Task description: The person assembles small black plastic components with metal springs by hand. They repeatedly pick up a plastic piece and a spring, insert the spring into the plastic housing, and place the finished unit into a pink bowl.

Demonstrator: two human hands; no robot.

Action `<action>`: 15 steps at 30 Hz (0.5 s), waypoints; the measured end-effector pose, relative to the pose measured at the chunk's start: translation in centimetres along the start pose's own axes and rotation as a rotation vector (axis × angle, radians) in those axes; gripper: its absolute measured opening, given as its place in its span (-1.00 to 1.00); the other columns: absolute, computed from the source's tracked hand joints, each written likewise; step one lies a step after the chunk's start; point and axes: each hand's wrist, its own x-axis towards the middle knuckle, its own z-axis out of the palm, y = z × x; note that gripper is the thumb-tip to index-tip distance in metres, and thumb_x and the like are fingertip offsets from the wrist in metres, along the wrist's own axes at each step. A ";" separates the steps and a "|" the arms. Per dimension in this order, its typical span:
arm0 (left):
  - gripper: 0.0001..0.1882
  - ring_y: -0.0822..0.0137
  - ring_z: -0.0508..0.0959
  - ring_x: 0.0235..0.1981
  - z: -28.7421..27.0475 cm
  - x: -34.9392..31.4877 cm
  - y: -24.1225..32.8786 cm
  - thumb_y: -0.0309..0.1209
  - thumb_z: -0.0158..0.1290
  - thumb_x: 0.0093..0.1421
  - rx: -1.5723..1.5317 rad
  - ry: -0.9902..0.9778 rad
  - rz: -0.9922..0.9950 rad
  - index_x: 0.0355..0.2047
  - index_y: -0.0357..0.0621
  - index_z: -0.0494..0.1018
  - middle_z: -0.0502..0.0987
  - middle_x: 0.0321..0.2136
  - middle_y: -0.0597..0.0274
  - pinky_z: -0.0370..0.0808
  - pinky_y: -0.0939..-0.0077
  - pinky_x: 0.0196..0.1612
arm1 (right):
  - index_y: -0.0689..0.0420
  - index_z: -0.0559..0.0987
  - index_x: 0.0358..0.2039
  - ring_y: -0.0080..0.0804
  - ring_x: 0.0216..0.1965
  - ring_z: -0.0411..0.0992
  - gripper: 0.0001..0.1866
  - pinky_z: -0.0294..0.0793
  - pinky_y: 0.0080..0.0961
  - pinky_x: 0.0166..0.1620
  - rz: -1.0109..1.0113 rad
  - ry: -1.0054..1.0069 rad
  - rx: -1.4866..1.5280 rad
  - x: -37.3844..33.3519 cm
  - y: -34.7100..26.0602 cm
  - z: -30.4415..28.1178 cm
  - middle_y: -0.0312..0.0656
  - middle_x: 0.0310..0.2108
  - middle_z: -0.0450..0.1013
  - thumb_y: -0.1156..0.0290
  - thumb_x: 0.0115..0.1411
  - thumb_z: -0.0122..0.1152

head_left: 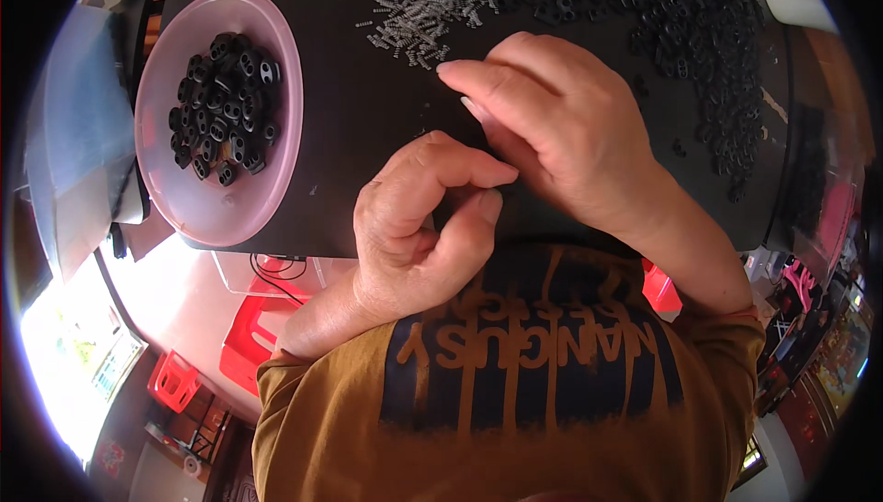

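A pale pink bowl [189, 212] is seen at the left edge of the black desk [359, 125]; it is filled at its centre with small black two-hole plastic stoppers [223, 106], its rim left bare all round. A loose heap of small metal springs [430, 0] is spread at the far middle of the desk, and a broad scatter of black plastic parts [699, 37] is laid along the far right, down toward the right edge.

The left hand [425, 226] is curled narrow at the near edge of the desk, thumb and forefinger pinched together; what is held there cannot be told. The right hand [552, 134] is laid just beside it, touching, fingers bent toward the pinch and pointed left; its contents are hidden.

Open desk surface is noted between bowl and hands. Red plastic stools [244, 341] are seen below the near edge
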 end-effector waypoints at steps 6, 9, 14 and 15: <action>-0.76 0.50 0.35 -0.63 -0.3 -0.1 -0.2 -0.73 -0.07 -0.18 -0.016 -0.019 0.022 -0.45 -0.25 0.42 0.39 -0.60 0.29 0.29 0.68 -0.55 | 0.11 0.50 -0.31 -0.40 -0.52 0.30 -0.62 0.33 -0.52 -0.48 -0.024 -0.089 -0.129 0.3 0.4 1.1 -0.30 -0.53 0.28 0.57 -0.28 0.17; -0.76 0.50 0.35 -0.64 -0.4 0.0 -0.3 -0.73 -0.07 -0.18 -0.010 -0.039 0.040 -0.45 -0.25 0.42 0.39 -0.61 0.29 0.29 0.67 -0.55 | 0.11 0.49 -0.45 -0.41 -0.53 0.29 -0.76 0.32 -0.50 -0.48 -0.040 -0.064 -0.168 -0.1 0.6 0.9 -0.31 -0.57 0.25 0.52 -0.26 0.17; -0.76 0.49 0.35 -0.64 -0.4 0.1 -0.3 -0.73 -0.07 -0.18 -0.005 -0.053 0.048 -0.46 -0.25 0.43 0.39 -0.62 0.28 0.29 0.67 -0.55 | 0.11 0.48 -0.52 -0.41 -0.53 0.30 -0.81 0.32 -0.50 -0.48 -0.047 -0.007 -0.175 -0.8 0.9 0.6 -0.31 -0.58 0.25 0.54 -0.27 0.20; -0.76 0.49 0.35 -0.64 -0.4 0.0 -0.2 -0.73 -0.07 -0.18 -0.019 -0.045 0.017 -0.45 -0.25 0.43 0.39 -0.62 0.28 0.30 0.67 -0.55 | 0.11 0.47 -0.52 -0.40 -0.52 0.31 -0.81 0.33 -0.49 -0.47 -0.035 -0.020 -0.158 -0.8 0.8 0.3 -0.30 -0.57 0.26 0.55 -0.26 0.20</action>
